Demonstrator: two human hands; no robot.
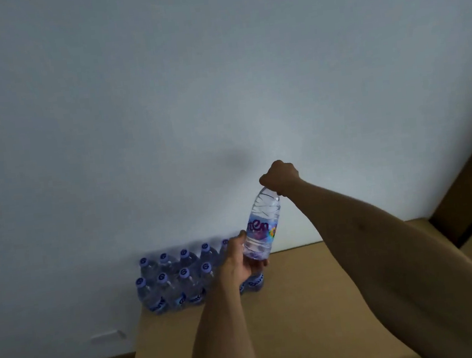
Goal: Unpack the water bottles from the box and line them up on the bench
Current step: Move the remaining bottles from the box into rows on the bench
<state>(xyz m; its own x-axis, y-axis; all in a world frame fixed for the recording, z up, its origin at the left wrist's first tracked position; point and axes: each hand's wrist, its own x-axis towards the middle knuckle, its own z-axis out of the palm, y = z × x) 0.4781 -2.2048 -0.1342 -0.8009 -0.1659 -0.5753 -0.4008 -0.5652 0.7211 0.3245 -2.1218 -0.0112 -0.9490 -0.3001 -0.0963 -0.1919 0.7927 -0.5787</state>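
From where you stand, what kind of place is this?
Probably a plain indoor room, perhaps a storeroom or a home; hard to say more. A bare pale wall rises behind a tan bench where capped water bottles stand in rows, and two hands hold another bottle above them.

bottle (pixel 263 228) cap hidden (right hand (pixel 280 177))
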